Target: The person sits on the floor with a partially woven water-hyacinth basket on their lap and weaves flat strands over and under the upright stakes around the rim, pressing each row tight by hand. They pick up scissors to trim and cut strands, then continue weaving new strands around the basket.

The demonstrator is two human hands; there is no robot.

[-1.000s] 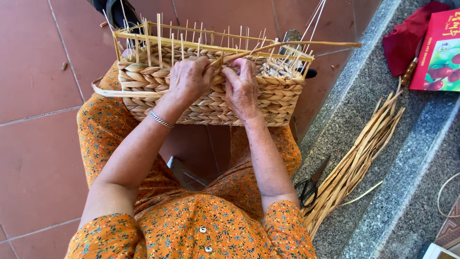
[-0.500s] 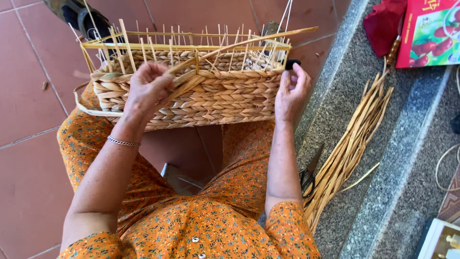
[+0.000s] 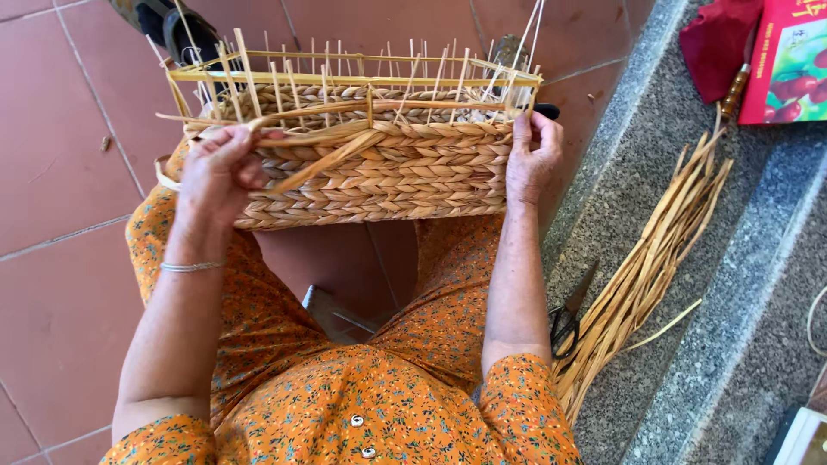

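Observation:
A rectangular woven straw basket [image 3: 388, 176] rests on my knees, with thin upright sticks rising from its unfinished rim. My left hand [image 3: 220, 172] is at the basket's left end, pinching a flat loose straw strand [image 3: 323, 159] that runs diagonally across the woven side. My right hand [image 3: 532, 157] grips the basket's right corner, with a small dark object just above the fingers. A silver bracelet sits on my left wrist. I wear an orange flowered dress.
A bundle of long straw strands [image 3: 655, 258] lies on the grey stone step at right, with black scissors [image 3: 570, 312] beside it. A red cloth [image 3: 715, 39] and a red box [image 3: 786, 60] sit at the top right. Terracotta floor tiles lie to the left.
My hands have spread apart from the basket's middle to its two ends. The left hand has drawn the loose strand out to the left.

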